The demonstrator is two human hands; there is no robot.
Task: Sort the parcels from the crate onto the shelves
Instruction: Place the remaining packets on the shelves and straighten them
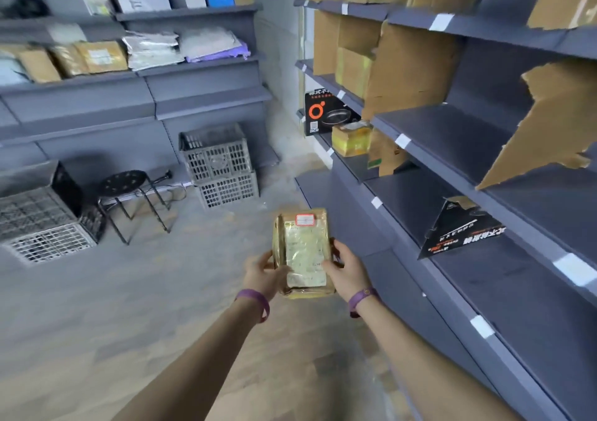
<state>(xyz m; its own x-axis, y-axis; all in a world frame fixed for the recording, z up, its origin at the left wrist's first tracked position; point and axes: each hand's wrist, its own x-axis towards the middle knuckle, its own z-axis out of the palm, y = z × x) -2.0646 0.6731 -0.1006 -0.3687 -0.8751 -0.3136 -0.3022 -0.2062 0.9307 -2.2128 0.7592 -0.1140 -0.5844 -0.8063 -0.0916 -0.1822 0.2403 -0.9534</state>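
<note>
Taking the black triangular box [458, 230] on the right-hand shelving [484, 191] as landmark: the shelf board it lies on is bare on both sides of it, open to a hand from the aisle. The board above it is bare as well, up to a torn cardboard sheet [546, 126] leaning over its near end. Farther along the aisle from the landmark, cardboard boxes [403, 68] and a yellow parcel [350, 139] fill the bays. Left of it, the floor [161, 291] lies open as far as a stool [126, 184] and 2 stacked crates [219, 165].
</note>
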